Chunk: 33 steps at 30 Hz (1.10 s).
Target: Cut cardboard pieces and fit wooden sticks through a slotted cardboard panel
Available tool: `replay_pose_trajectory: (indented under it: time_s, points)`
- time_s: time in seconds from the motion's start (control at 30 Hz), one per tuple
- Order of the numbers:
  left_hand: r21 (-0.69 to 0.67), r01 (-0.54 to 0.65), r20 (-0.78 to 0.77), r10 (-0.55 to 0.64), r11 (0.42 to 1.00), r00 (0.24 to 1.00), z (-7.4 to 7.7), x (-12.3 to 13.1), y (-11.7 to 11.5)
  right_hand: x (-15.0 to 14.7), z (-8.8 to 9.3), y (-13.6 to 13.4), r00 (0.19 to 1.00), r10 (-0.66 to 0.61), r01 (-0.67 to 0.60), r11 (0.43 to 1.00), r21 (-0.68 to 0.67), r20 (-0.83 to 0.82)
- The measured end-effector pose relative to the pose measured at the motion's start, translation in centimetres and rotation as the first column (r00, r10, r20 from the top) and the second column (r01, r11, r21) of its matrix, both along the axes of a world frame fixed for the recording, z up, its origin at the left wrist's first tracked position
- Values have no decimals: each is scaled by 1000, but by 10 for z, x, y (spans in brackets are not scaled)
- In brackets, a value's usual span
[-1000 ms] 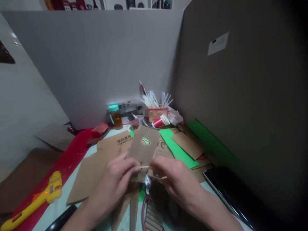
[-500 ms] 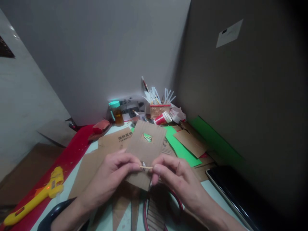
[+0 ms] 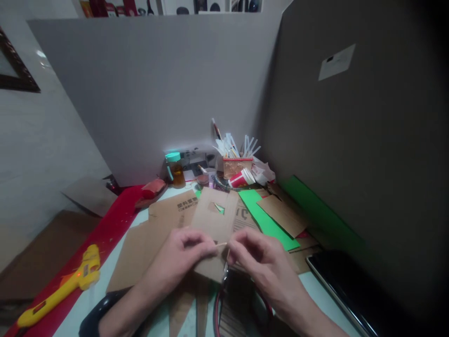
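My left hand (image 3: 182, 255) and my right hand (image 3: 257, 262) meet in front of me. Both pinch a thin wooden stick (image 3: 220, 244) between their fingertips. The stick lies across a brown cardboard piece (image 3: 213, 220) with a small square hole cut in it. That cardboard tilts up from my fingers toward the back of the table. Whether either hand also grips the cardboard is hidden by the fingers.
A yellow glue gun (image 3: 66, 285) lies on a red sheet (image 3: 112, 220) at the left. Flat cardboard (image 3: 140, 248), green paper (image 3: 263, 217) and a holder of sticks (image 3: 234, 161) fill the middle and back. Grey partitions (image 3: 157, 89) wall the table. A dark tablet (image 3: 343, 290) lies right.
The cardboard has tilted slightly away and lower. My hands drew closer together on the stick, and the view shifted a little.
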<state>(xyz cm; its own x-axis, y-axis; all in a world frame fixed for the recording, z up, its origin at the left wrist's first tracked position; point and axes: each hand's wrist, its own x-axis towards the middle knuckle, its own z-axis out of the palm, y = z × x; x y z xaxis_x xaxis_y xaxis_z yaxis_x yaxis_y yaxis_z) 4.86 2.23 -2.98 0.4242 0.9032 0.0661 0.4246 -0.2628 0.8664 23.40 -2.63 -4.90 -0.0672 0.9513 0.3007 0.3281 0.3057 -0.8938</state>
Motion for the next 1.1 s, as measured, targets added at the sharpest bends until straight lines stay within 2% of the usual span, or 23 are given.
replay_pose_trajectory:
  time_s: [0.1, 0.17, 0.27, 0.33, 0.4, 0.57, 0.73, 0.87, 1.0, 1.1]
  points:
    - [119, -21, -112, 34, 993, 993, -3, 4, -8, 0, -7, 0, 996, -54, 49, 996, 76, 66]
    - [184, -16, -174, 49, 983, 983, -6, 6, -15, 1, -12, 0, 980, -74, 37, 979, 199, 183]
    - [337, 57, -351, 69, 940, 934, -10, 4, -20, 5, -17, 0, 914, -99, -64, 922, 383, 392]
    - [436, 145, -473, 89, 888, 876, -12, 1, -19, 8, -18, 0, 878, -83, -133, 904, 406, 471]
    - [462, 202, -528, 85, 864, 845, -13, -2, -16, 10, -18, 0, 834, -75, -180, 899, 398, 546]
    - [432, 214, -512, 44, 876, 858, -10, -7, -10, 10, -21, 2, 722, -122, -203, 904, 377, 681]
    - [448, 250, -453, -24, 858, 891, -9, -10, -9, 8, -28, 6, 714, -164, -184, 894, 409, 680]
    - [432, 300, -398, -119, 851, 910, -1, -10, -9, 3, -42, 12, 716, -174, -143, 911, 386, 676]
    - [420, 330, -337, -192, 846, 922, 10, -8, -11, 0, -49, 17, 750, -70, -168, 941, 293, 657]
    - [366, 354, -354, -224, 860, 908, 14, -10, -11, 4, -42, 16, 772, 64, -253, 944, 214, 632]
